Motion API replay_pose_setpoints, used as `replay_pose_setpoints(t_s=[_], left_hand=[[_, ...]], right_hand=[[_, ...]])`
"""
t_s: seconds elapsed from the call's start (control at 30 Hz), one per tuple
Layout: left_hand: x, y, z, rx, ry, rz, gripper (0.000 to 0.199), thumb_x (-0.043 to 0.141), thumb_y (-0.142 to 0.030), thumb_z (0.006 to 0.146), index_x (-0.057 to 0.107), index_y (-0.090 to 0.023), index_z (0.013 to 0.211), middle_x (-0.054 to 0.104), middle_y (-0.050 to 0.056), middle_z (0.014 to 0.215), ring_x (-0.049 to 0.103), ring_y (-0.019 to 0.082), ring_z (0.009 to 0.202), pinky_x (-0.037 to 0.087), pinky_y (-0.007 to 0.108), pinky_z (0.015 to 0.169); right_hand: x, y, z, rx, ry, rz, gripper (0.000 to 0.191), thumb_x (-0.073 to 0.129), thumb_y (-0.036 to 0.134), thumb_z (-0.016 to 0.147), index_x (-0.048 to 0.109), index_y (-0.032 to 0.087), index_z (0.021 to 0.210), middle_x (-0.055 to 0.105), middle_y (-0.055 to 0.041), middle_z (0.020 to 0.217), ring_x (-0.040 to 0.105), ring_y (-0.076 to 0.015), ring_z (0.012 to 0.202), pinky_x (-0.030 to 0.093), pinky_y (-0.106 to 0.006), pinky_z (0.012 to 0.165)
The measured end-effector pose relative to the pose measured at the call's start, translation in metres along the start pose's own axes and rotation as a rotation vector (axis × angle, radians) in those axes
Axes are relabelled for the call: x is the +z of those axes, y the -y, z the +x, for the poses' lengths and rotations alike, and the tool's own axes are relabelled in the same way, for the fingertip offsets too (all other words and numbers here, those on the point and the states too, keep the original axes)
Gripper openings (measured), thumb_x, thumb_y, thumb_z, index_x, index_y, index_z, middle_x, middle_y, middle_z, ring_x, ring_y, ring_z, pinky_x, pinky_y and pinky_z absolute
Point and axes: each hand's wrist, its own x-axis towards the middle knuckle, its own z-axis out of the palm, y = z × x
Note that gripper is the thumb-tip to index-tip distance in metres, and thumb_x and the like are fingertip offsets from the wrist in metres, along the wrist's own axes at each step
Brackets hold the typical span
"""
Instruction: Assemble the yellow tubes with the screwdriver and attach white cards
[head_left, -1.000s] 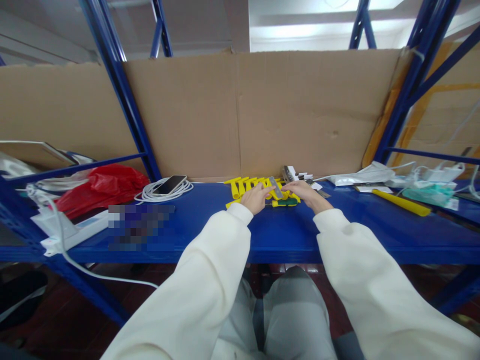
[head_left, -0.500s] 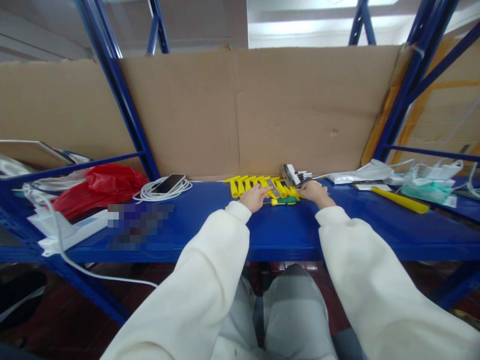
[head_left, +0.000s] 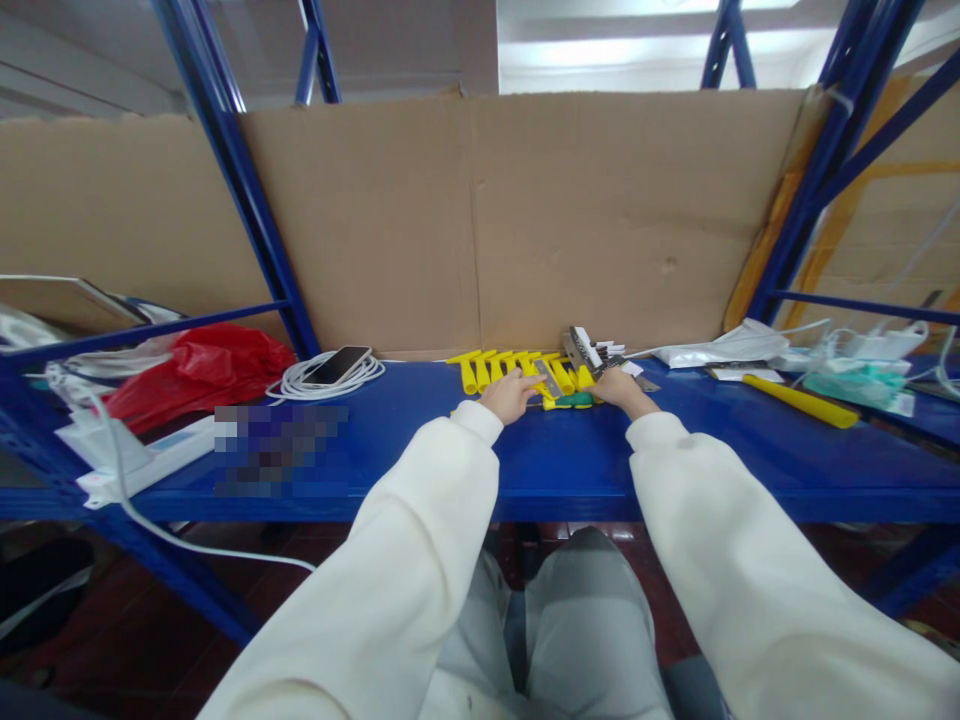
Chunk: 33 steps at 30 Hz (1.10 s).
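Observation:
My left hand (head_left: 508, 396) is closed around a yellow plastic scraper handle (head_left: 541, 388), its fingertips beside a grey metal plate (head_left: 550, 376) that lies across the handle. To the right, my right hand (head_left: 622, 388) has its fingers drawn together at the end of a screwdriver (head_left: 574, 400) with a green and yellow grip. Whether those fingers hold anything is hidden. Behind both hands, several yellow T-shaped handles (head_left: 470, 373) lie side by side in a row. A stack of metal plates (head_left: 576, 347) and small white-and-dark pieces (head_left: 609, 349) sit just behind my right hand.
On the blue shelf (head_left: 420, 440), a phone (head_left: 338, 366) rests on a coiled white cable (head_left: 289, 383) at left, near a red plastic bag (head_left: 210, 370). A yellow bar (head_left: 801, 401) and white packets (head_left: 720, 343) lie at right. Cardboard (head_left: 360, 230) stands along the back.
My right hand has moved slightly left and toward me, away from the metal pieces and up to the screwdriver's end. My left hand stays in place.

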Motion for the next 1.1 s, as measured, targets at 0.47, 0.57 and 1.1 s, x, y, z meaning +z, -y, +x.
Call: replay_pose_setpoints(t_s=[0.47,0.57,1.1], left_hand=[[-0.002,-0.001,0.0,0.006,0.03,0.019,0.046,0.042,-0.031,0.1,0.054,-0.033,0.145,0.063,0.008,0.121,0.062,0.023,0.112,0.05,0.036,0.097],[-0.002,-0.001,0.0,0.009,0.035,0.022,0.047,0.04,-0.03,0.1,0.054,-0.033,0.145,0.063,0.008,0.121,0.061,0.023,0.113,0.049,0.036,0.098],[-0.002,-0.001,0.0,0.011,0.03,-0.005,0.046,0.042,-0.029,0.101,0.053,-0.032,0.145,0.063,0.008,0.122,0.062,0.022,0.113,0.048,0.034,0.098]], right_hand=[[-0.015,0.009,-0.012,-0.003,-0.266,0.235,0.034,0.054,0.013,0.083,0.076,0.015,0.109,0.075,-0.0145,0.108,0.067,-0.0287,0.108,0.049,-0.032,0.09],[-0.016,0.016,-0.012,0.011,-0.306,0.576,0.04,0.043,0.014,0.088,0.067,0.014,0.12,0.072,-0.0137,0.114,0.068,-0.0248,0.103,0.052,-0.032,0.085],[-0.014,0.031,-0.024,0.13,0.008,1.286,0.04,0.067,0.007,0.079,0.053,0.022,0.114,0.069,-0.0008,0.088,0.07,-0.0156,0.071,0.062,-0.03,0.064]])
